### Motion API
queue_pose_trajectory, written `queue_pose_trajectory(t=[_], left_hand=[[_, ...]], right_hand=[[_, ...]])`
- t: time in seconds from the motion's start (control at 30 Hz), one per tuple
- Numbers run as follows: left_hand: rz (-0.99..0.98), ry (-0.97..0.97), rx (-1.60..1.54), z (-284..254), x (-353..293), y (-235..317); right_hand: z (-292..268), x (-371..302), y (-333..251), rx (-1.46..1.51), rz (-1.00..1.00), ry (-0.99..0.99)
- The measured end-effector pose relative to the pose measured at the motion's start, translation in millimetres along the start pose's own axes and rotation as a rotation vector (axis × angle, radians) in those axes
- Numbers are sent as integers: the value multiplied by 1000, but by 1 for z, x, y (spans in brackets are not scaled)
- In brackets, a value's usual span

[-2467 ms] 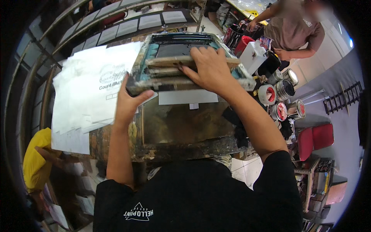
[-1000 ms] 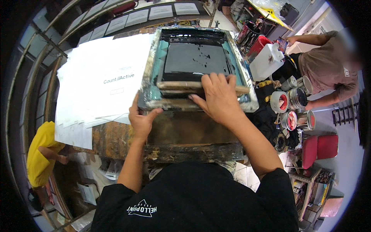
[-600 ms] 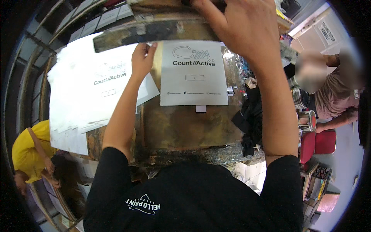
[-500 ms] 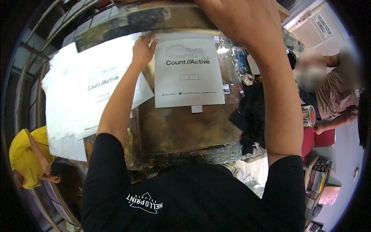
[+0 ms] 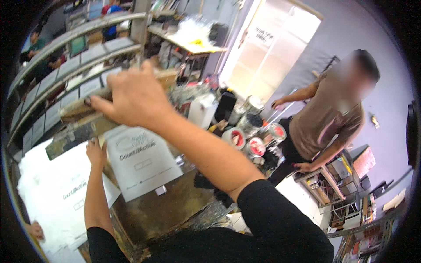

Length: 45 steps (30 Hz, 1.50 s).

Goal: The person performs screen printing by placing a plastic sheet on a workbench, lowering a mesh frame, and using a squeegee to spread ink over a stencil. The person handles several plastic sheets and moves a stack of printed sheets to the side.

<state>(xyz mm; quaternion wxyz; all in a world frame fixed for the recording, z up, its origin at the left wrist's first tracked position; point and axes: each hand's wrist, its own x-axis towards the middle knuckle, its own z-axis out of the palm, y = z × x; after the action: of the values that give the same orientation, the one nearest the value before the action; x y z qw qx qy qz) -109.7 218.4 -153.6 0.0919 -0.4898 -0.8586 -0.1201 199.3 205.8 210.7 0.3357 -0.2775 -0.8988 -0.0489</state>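
A white printed sheet with black lettering and a small box lies on the brown, stained work board. My left hand rests at its upper left edge, fingers stretched out and thumb apart. Further up, my right hand is curled over a worn wooden frame bar, its thumb on the near side. The wrist partly hides the bar. Left of the board is a spread pile of similar white sheets, partly behind my left forearm.
Paint-stained cans and a white jug crowd the area right of the board. A person in a brown shirt stands beyond them. Another person's hand touches the pile at far left. Racks with sheets stand behind.
The view has swung to the right and up, bringing in the door, cans and co-worker. My left hand stays at the sheet's upper left edge; my right hand now shows fully on the bar.
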Motion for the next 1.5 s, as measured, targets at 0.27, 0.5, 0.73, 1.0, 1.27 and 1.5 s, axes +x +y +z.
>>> queue_pose_trajectory(t=[0.27,0.5,0.73,1.0,1.27,1.5], left_hand=[[118,82,-14,12,10,20],[161,243,-537,25,25,23],[65,315,-846,1,-8,-55],[-247,375,-646,-64,-135,-241],[-390,576,-330,-96,-229,-387],[-711,413,-148,-117,-286,-472]], right_hand=[[14,-33,6,40,-48,117],[13,-29,0,-53,-4,37],[9,-10,9,-27,3,12],[5,-16,3,-35,27,-23],[19,-14,10,-38,52,-41],[10,-14,8,-76,-60,140]])
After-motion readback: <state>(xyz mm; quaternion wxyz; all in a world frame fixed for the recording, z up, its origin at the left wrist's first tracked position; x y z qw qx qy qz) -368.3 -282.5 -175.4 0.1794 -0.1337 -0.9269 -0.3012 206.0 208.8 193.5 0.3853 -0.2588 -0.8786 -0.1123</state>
